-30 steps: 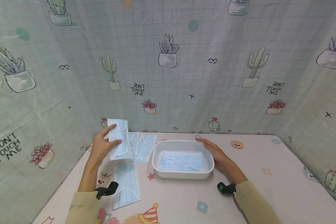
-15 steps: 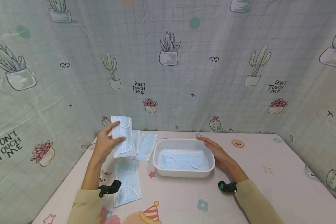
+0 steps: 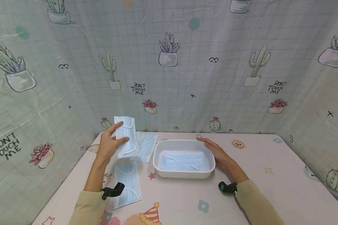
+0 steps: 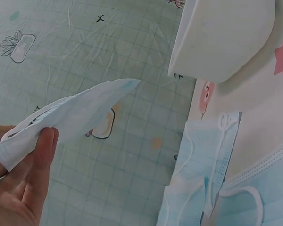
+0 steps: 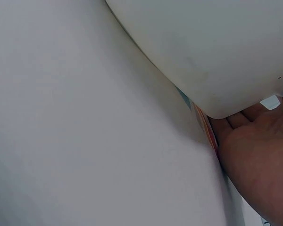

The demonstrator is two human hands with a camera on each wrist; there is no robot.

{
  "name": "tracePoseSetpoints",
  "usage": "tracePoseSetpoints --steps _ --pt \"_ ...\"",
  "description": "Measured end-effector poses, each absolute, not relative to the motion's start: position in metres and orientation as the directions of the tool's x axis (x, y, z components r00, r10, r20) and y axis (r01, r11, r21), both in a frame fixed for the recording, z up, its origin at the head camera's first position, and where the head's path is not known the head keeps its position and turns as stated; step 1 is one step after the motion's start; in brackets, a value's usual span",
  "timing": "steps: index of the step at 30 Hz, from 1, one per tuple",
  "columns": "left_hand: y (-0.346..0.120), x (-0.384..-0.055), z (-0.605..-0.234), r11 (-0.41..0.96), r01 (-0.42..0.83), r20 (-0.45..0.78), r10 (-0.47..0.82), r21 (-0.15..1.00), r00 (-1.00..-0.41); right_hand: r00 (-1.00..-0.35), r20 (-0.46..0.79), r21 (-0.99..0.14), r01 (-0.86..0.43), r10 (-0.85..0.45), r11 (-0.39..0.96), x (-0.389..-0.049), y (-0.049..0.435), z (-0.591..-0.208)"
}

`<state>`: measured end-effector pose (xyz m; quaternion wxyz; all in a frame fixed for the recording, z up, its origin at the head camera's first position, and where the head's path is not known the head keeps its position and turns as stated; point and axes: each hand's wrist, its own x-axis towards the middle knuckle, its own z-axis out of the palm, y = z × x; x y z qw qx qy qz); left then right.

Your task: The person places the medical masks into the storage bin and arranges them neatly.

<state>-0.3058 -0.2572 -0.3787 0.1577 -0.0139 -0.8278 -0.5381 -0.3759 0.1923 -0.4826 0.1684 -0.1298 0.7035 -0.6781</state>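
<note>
In the head view my left hand [image 3: 108,146] pinches a pale blue face mask [image 3: 125,132] by its left side, thumb in front, raised above the table. The left wrist view shows this mask [image 4: 85,113] nearly edge-on and bent. My right hand [image 3: 219,156] rests against the right side of a white plastic tub [image 3: 183,175], fingers extended along its rim and wall. One mask [image 3: 183,161] lies flat inside the tub, ear loops upward. In the right wrist view the tub [image 5: 217,56] partly hides my fingers [image 5: 240,120].
Left of the tub, more masks [image 3: 147,146] lie overlapping behind the held one. Another mask [image 3: 128,181] lies nearer the front. A pale patterned cloth [image 3: 174,200] covers the table, and a printed curtain [image 3: 169,84] stands behind it.
My left hand has shifted to the right and slightly upward with the mask, covering more of the masks behind it. The right hand and tub stay in place.
</note>
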Motion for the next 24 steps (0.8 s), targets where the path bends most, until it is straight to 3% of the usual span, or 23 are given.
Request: tracePoseSetpoints --steps 24 --pt "-0.235 -0.305 -0.376 0.366 0.239 0.292 -0.097 0.900 -0.952 -0.909 -0.041 -0.999 0.031 -0.415 0.030 -0.375 0.191 -0.482"
